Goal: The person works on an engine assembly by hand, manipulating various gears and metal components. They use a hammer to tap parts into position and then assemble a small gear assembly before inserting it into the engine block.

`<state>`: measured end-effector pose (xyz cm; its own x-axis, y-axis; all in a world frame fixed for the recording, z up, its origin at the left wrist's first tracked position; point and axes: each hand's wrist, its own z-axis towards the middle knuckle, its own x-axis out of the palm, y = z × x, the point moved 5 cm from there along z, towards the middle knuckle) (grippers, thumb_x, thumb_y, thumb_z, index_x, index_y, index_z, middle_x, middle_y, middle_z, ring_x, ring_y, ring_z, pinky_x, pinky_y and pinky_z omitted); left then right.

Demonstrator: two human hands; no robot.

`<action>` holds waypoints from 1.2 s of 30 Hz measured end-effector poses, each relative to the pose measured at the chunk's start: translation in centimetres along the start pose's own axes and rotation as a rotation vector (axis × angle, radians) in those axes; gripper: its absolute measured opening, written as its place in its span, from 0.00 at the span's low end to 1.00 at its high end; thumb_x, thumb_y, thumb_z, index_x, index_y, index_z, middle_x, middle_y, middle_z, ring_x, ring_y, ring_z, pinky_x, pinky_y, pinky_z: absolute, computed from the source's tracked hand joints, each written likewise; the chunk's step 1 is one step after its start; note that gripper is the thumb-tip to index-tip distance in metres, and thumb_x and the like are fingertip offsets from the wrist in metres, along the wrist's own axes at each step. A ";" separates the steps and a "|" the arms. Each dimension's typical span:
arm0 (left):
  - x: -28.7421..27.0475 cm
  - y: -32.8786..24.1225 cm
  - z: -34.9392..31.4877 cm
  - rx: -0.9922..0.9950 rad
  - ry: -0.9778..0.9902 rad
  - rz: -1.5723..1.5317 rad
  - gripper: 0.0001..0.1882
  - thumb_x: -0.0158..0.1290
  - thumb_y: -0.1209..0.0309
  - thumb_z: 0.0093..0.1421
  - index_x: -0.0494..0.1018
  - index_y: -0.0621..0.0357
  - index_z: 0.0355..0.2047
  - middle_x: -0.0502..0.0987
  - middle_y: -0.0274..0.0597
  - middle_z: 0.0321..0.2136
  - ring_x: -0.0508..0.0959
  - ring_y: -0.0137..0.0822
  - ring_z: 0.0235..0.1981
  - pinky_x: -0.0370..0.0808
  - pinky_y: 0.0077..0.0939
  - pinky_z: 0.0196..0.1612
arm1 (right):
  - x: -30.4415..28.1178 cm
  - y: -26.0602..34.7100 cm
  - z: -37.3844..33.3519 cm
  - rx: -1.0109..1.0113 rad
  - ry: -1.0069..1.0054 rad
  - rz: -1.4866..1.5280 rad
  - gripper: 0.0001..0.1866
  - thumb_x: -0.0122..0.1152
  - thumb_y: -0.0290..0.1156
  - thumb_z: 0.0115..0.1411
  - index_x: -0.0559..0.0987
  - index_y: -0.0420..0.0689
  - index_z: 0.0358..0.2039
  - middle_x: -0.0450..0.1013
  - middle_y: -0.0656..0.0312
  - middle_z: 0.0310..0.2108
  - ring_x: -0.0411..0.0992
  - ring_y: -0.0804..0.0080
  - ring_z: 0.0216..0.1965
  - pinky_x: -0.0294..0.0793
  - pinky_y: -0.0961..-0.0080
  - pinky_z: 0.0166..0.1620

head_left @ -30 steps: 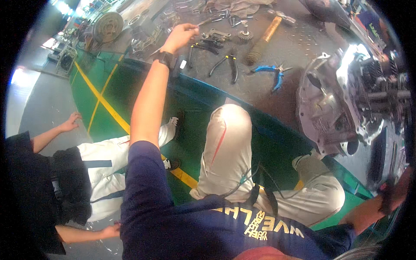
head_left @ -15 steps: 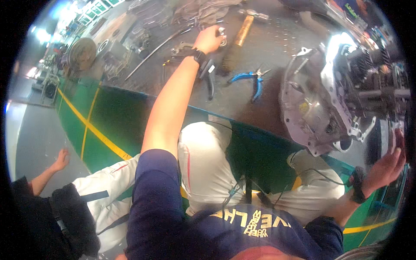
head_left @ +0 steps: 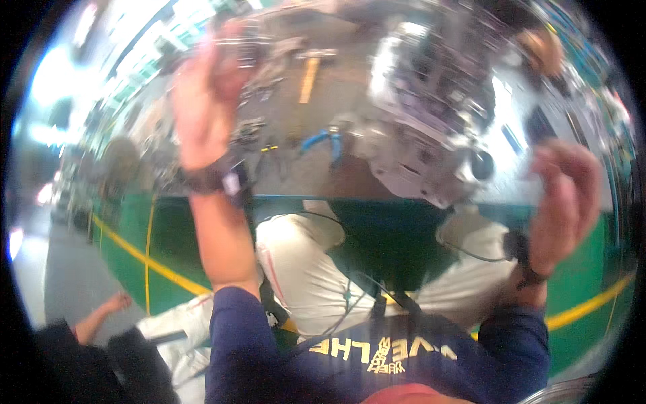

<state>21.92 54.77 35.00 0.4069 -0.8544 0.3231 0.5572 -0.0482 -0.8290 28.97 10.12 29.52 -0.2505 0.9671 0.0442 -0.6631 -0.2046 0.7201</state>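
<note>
Left hand (head_left: 202, 108) raised, blurred; fingers seem closed on a small metal part (head_left: 235, 42), cannot confirm. Right hand (head_left: 562, 202) empty, fingers curled loosely. Engine (head_left: 437, 135) lies right of left hand, nearer right hand, on the desk (head_left: 296, 168)

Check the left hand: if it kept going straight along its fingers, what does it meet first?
Probably the blurred metal tools on the floor just beyond the left hand. Motion blur hides depth, and whether the hand holds anything.
</note>
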 end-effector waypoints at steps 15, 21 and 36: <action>13.9 6.1 -16.5 -0.118 0.815 0.517 0.16 0.64 0.77 0.55 0.79 0.67 0.45 0.85 0.51 0.43 0.81 0.48 0.55 0.74 0.43 0.61 | 10.8 -5.8 -11.9 0.998 0.587 0.955 0.40 0.66 0.35 0.66 0.54 0.43 0.71 0.71 0.59 0.48 0.73 0.74 0.43 0.74 0.74 0.43; 13.0 7.7 -17.9 -0.176 0.995 0.449 0.19 0.65 0.74 0.53 0.78 0.63 0.46 0.83 0.52 0.46 0.81 0.54 0.53 0.75 0.49 0.60 | 10.3 -5.5 -13.1 0.846 0.622 0.678 0.40 0.72 0.34 0.61 0.60 0.38 0.68 0.65 0.57 0.61 0.62 0.69 0.65 0.62 0.68 0.67; 11.3 11.3 -18.7 -0.534 0.806 0.057 0.24 0.51 0.60 0.69 0.75 0.67 0.57 0.73 0.61 0.60 0.72 0.51 0.63 0.66 0.45 0.66 | 6.5 -5.4 -13.3 1.110 0.348 0.794 0.36 0.61 0.35 0.68 0.59 0.36 0.71 0.71 0.56 0.54 0.71 0.75 0.49 0.73 0.77 0.48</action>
<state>19.25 34.88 20.76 -0.3060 -0.9515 0.0310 0.0687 -0.0545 -0.9961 21.53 15.55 16.67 -0.5575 0.5322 0.6371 0.5883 -0.2882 0.7555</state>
